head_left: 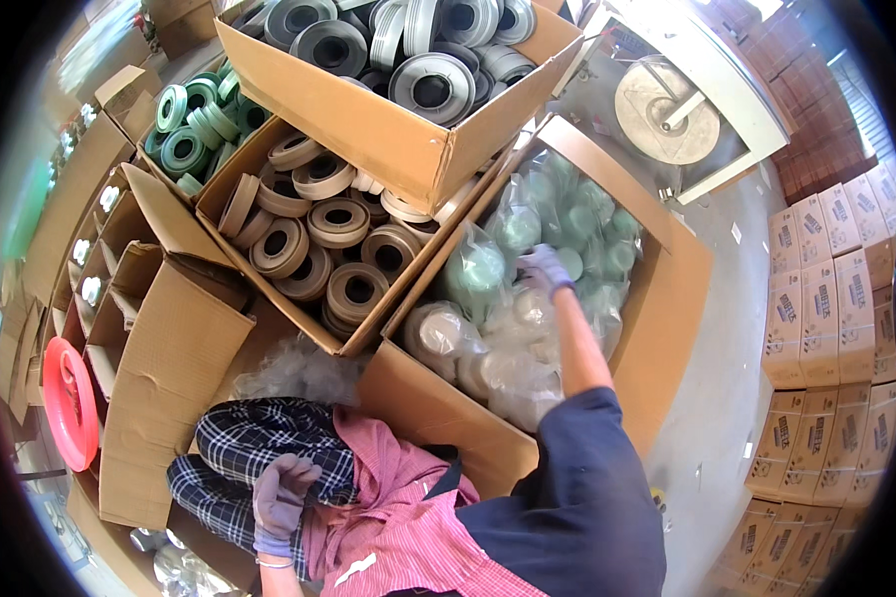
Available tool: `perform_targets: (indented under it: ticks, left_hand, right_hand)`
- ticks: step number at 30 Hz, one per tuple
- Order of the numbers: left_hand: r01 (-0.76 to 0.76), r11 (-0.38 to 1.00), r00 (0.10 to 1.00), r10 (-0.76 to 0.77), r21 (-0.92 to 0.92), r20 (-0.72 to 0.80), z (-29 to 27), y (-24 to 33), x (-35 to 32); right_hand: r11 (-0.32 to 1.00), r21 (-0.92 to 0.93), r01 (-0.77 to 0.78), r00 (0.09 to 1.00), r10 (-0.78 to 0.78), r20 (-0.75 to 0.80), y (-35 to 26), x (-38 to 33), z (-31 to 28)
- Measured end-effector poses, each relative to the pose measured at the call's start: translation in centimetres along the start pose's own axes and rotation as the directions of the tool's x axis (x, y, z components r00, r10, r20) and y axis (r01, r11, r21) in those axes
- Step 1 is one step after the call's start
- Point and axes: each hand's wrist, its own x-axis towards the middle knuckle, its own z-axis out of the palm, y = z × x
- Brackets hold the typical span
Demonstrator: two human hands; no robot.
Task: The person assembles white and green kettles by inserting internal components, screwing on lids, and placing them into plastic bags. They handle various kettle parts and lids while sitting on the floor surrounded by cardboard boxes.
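My right hand (547,269), in a pale lilac glove, reaches into an open cardboard box (679,298) on the right. Its fingers close on the clear plastic bag (520,227) around one of the round pale green pieces. More bagged green pieces (476,267) surround the hand, with bagged white ones (443,330) nearer to me. My left hand (285,495), gloved alike, rests above my lap beside my checked trousers. Its fingers are loosely bent and apart, with nothing seen in them.
Open boxes hold brown rings (336,221), grey rings (431,88) and green rings (183,149). Loose clear plastic (304,373) lies by my knees. A red round plastic piece (70,403) is at left. A white-framed machine (707,119) stands far right, with stacked cartons (816,298) nearer.
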Motion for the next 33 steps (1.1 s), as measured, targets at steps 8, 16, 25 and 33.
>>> perform_targets:
  ticks: [8,16,25,33]
  left_hand:
    - [0.038,0.993,0.998,-0.044,0.110,0.053,2.4,0.5,1.7]
    - [-0.086,0.888,0.984,0.004,0.451,0.179,7.8,2.7,1.4]
    - [-0.456,0.685,0.864,0.494,0.569,0.097,13.7,8.3,11.3]
    - [-0.367,0.351,0.777,0.625,0.861,0.076,0.2,21.8,1.6]
  right_hand:
    - [0.876,-0.406,-0.260,0.937,0.128,-0.324,5.9,-0.4,-3.8]
    - [0.860,-0.510,0.007,0.915,-0.211,-0.344,-12.6,-12.8,-14.5]
    - [0.706,0.131,0.696,0.715,-0.697,-0.044,-32.0,-30.9,-10.9]
    - [-0.702,0.091,0.706,-0.698,-0.667,0.261,-45.4,-36.5,0.2]
